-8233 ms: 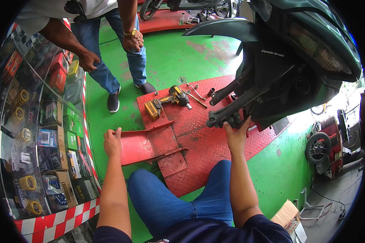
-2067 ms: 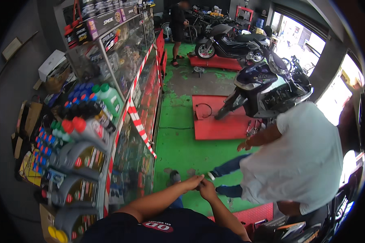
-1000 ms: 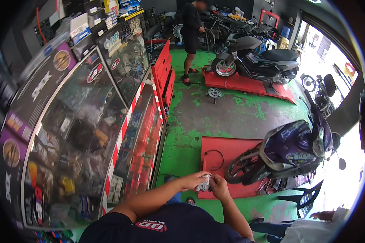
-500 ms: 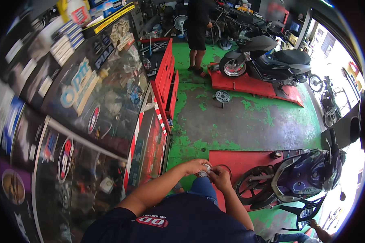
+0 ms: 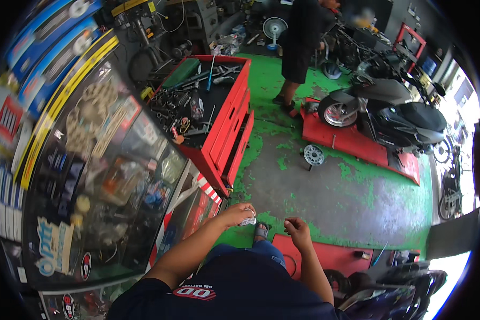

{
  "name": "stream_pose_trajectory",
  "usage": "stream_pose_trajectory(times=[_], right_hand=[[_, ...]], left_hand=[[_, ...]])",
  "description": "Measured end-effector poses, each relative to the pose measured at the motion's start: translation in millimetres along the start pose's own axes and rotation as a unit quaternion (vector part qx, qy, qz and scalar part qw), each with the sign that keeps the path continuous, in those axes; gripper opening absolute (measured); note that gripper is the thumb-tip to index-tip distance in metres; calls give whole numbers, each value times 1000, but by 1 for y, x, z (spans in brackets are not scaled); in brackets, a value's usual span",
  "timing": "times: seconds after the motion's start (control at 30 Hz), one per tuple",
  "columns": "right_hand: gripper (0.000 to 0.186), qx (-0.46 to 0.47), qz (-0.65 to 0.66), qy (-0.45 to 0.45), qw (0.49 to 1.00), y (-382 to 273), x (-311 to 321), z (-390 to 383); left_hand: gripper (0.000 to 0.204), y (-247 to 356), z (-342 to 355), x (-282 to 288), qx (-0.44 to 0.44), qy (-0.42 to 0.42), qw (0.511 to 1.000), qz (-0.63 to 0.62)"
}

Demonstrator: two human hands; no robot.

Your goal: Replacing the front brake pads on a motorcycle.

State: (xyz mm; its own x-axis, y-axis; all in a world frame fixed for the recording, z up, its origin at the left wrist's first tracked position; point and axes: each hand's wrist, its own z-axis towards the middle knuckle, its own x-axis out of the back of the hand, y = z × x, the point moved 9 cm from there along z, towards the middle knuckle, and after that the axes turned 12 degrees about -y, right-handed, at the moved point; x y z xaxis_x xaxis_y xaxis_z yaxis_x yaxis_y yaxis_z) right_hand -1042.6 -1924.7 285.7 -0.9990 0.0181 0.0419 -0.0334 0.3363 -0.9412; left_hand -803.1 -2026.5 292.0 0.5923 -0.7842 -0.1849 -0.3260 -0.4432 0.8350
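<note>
My left hand [image 5: 236,214] is closed round a small crumpled white piece [image 5: 249,218], which looks like thin plastic or a rag. It hangs over the floor beside the red tool chest's lower corner. My right hand [image 5: 298,231] is held apart from it, farther right, with its fingers curled and pinched together. Whatever lies in that pinch, if anything, is too small to make out. Below and between the hands, my sandalled foot [image 5: 261,230] shows on the green floor.
A red tool chest [image 5: 218,133] with sockets and wrenches on top stands ahead left, one drawer partly out. Glass display cases [image 5: 117,213] line my left. A scooter [image 5: 389,114] rests on a red ramp [image 5: 352,136]. A wheel hub on a stand [image 5: 313,155] and another person [image 5: 298,48] are ahead.
My hands have come apart; the crumpled white piece stays in my left. I have moved forward, so the tool chest is nearer and the purple scooter sits lower in view.
</note>
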Motion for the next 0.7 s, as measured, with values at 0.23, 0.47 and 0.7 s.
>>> stream_pose_trajectory(times=[0.23,0.47,0.7], right_hand=[[27,-17,-80,-48,995,-48,40,123],[27,-39,-39,-70,996,-73,11,216],[25,-33,-64,-172,982,-102,-25,306]], left_hand=[[37,118,5,78,-99,216,970,57],[52,194,-21,151,-118,359,921,100],[35,225,-52,219,-166,561,808,68]])
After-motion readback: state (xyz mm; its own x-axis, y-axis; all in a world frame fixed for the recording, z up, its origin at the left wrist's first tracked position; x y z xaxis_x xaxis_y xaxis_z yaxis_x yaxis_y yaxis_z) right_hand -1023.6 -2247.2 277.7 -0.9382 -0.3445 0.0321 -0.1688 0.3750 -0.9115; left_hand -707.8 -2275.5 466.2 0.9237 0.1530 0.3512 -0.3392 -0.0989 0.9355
